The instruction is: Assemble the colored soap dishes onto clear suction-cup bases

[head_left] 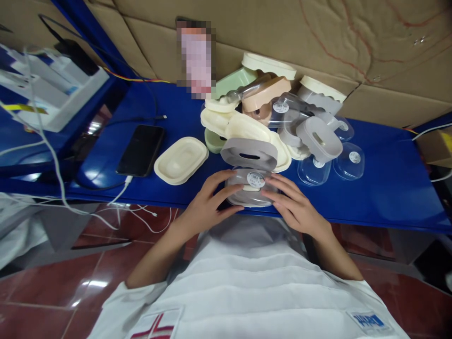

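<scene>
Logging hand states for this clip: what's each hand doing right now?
Left hand: open, fingers resting on the clear lid.
Right hand: open, fingers on the same lid.

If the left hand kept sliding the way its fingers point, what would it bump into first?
The left hand points right, across the clear lid it already rests on. Going straight on, it would probably meet the right hand's fingertips on the lid's other side, though depth is hard to judge.
</scene>
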A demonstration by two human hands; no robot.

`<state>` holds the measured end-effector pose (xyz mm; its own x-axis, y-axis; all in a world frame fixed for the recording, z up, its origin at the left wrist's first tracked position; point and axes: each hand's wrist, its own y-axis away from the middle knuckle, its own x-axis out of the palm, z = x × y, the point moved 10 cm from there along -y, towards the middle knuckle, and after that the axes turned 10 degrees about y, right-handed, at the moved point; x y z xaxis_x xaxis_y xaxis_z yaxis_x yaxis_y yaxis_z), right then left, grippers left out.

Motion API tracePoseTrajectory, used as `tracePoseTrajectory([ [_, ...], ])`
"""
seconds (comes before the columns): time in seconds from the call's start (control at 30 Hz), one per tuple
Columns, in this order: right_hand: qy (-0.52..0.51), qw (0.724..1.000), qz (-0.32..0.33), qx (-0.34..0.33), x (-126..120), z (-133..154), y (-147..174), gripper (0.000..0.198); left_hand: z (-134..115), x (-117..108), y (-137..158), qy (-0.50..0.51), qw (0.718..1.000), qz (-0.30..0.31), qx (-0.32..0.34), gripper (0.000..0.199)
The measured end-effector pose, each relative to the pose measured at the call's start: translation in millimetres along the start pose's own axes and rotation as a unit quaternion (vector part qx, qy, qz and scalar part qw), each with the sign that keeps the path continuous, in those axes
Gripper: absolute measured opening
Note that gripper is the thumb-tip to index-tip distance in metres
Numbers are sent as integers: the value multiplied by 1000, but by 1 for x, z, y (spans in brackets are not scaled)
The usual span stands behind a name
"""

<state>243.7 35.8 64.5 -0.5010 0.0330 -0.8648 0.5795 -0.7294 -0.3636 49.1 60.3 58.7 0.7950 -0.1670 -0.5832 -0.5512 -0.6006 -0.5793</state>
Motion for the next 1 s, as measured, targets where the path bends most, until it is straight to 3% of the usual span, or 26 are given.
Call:
tracePoseTrajectory([
  [0.3,29,999,1,-23,10,8,-7,61,-1,-10,2,-42,998,-48,10,53],
  [0.9,109,992,-26,-56,14,24,-8,60,1,-12,1,-39,998,-50,8,45],
  [1.0,103,993,-22,-53,11,21,-7,68,0,-11,1,-36,998,-50,12,45],
])
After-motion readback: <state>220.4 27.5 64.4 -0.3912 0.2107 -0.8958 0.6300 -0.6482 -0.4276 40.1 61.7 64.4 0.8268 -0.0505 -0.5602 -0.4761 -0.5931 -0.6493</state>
